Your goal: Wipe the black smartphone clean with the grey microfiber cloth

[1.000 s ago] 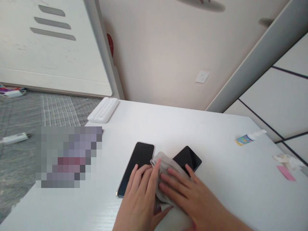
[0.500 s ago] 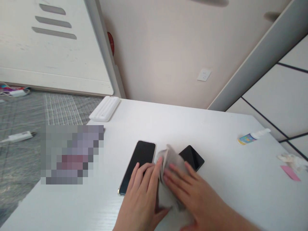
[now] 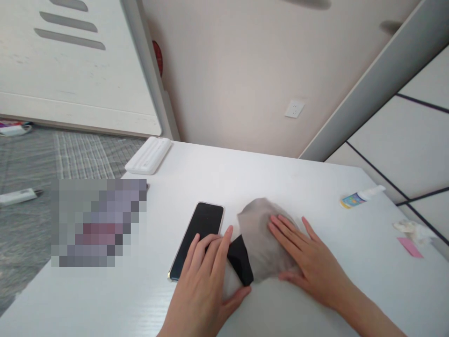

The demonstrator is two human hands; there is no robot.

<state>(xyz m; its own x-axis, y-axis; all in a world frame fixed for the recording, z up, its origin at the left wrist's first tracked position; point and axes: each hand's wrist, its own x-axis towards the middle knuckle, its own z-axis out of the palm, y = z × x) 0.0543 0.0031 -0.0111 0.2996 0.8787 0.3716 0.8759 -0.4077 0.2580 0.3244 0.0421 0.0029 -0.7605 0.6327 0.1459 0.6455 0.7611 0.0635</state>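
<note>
A dark glossy slab point(image 3: 241, 261), seemingly a phone, lies on the white table, most of it hidden under a grey cloth point(image 3: 259, 234). My left hand point(image 3: 203, 281) pinches the slab's near left end between thumb and index finger, its other fingers reaching over the lower part of a black-screened phone point(image 3: 201, 224) in a clear case. My right hand point(image 3: 308, 260) lies flat on the cloth with fingers stretched, pressing it down over the slab.
At the table's far left corner sits a white box-like device point(image 3: 149, 155). A blurred-out item point(image 3: 105, 224) lies at the left edge. To the right are a small spray bottle point(image 3: 354, 200), a pink slip point(image 3: 409, 247) and crumpled tissue point(image 3: 416, 230). A wall rises behind.
My right hand has slid the cloth rightward and spread it, uncovering the slab's left end and covering its right end. My left hand has barely moved.
</note>
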